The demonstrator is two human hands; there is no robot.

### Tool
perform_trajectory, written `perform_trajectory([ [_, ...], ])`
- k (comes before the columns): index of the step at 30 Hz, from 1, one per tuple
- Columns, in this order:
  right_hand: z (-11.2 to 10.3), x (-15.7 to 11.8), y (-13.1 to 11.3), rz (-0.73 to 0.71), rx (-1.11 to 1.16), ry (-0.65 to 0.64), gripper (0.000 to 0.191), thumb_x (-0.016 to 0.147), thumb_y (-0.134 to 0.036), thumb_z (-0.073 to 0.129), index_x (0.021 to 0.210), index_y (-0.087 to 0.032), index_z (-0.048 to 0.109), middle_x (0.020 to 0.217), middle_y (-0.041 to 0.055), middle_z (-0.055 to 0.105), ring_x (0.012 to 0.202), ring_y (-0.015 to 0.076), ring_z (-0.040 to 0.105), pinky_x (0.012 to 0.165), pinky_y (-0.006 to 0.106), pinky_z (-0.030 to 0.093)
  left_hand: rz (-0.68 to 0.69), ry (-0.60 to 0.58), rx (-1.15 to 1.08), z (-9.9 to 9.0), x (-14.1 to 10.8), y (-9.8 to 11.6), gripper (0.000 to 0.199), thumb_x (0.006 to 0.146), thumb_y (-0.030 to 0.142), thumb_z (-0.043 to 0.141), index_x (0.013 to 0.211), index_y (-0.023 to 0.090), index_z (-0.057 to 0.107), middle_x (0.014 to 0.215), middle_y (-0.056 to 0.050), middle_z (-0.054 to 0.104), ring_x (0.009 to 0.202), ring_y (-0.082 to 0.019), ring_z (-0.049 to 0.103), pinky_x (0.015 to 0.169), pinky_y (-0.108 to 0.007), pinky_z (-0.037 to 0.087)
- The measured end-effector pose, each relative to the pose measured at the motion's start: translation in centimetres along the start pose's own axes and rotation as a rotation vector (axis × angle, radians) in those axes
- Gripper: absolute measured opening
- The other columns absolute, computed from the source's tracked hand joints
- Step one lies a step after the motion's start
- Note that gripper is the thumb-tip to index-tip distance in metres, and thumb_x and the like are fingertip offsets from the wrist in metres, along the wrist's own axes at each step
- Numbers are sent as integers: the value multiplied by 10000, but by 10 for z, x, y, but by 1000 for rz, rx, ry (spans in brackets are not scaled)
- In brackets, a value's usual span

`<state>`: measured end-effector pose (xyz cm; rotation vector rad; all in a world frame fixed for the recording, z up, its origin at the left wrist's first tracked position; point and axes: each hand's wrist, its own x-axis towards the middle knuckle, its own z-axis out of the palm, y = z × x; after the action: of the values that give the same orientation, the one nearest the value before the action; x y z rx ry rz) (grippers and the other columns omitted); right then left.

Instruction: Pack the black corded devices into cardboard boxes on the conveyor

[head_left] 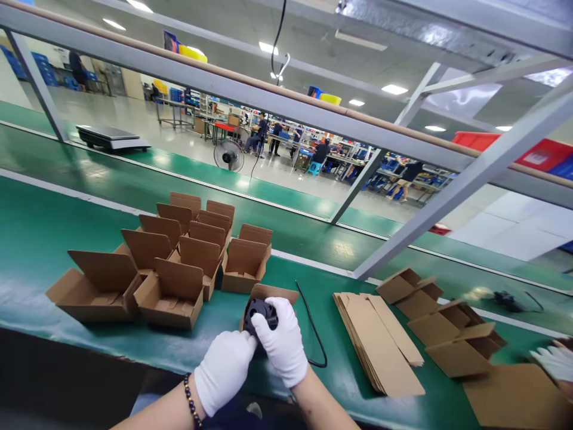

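Note:
A black plastic device [260, 313] with a rounded body is held over a small open cardboard box [273, 291]. My right hand [282, 343], in a white glove, wraps its thumb and fingers around the device from the right. My left hand [226, 367], also gloved, has its fingers closed at the device's lower left edge; what the fingertips pinch is partly hidden. A thin black cable [313, 328] curves over the green table right of my right hand, one end disappearing behind the glove. Most of the box is covered by the device and my hands.
Several open cardboard boxes [170, 292] stand in rows at the left. Flat cardboard sheets [380, 346] are stacked at the right, beside more part-folded boxes [461, 346]. Another person's gloved hand [555, 361] is at the far right. A grey frame post [430, 209] slants across the table.

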<state>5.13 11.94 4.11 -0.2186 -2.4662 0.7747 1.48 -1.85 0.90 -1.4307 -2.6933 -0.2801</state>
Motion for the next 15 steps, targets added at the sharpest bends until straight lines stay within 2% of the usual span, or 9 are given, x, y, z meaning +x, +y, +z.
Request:
perform_trajectory([
  [3,-2,-3,2,23,-44,15,348,823,-471,525,997,-171,541,966,88,580,917,227,539,853,406,440,-6,-2,-27,2,4,3,325,821,29,339,961,165,598,832,-95,643,705,-241,612,648,-387,513],
  [6,-6,-2,-4,56,-109,-29,338,814,-464,532,984,-173,556,958,88,582,922,243,530,852,418,431,29,71,-35,8,3,2,317,828,33,340,974,162,590,832,-91,646,688,-227,611,630,-369,516],
  [8,-10,2,-8,95,-116,-85,300,805,-431,546,971,-182,564,956,78,585,929,241,530,857,403,427,113,143,-34,12,-4,-4,321,846,50,324,1011,160,578,832,-94,646,665,-225,605,591,-361,511],
  [10,-13,5,-10,117,-115,-149,257,798,-397,559,957,-196,571,953,61,587,930,229,533,857,380,425,268,207,-72,15,-15,-15,321,861,83,330,1081,167,548,853,-94,652,635,-216,595,555,-346,497],
  [12,-14,7,-8,112,-166,-213,221,787,-376,573,930,-208,583,933,48,587,914,222,537,845,367,426,380,338,-179,17,-23,-30,306,867,136,388,1143,193,507,899,-92,657,683,-214,612,606,-349,505],
  [13,-14,6,-5,106,-212,-243,208,781,-373,579,913,-212,589,917,46,585,903,223,539,831,364,430,346,416,-265,18,-24,-36,323,858,187,454,1179,203,477,962,-104,651,771,-230,626,684,-369,515],
  [14,-12,6,-2,101,-264,-269,206,776,-377,582,901,-214,596,905,48,583,895,227,541,813,362,435,257,476,-366,19,-22,-40,430,823,253,545,1234,204,430,1065,-127,625,908,-261,619,790,-404,506],
  [15,-9,5,1,94,-316,-289,207,776,-386,579,893,-216,602,896,52,582,891,232,542,796,361,441,135,501,-474,21,-17,-43,625,755,322,645,1298,195,364,1189,-159,565,1063,-302,564,903,-443,463],
])
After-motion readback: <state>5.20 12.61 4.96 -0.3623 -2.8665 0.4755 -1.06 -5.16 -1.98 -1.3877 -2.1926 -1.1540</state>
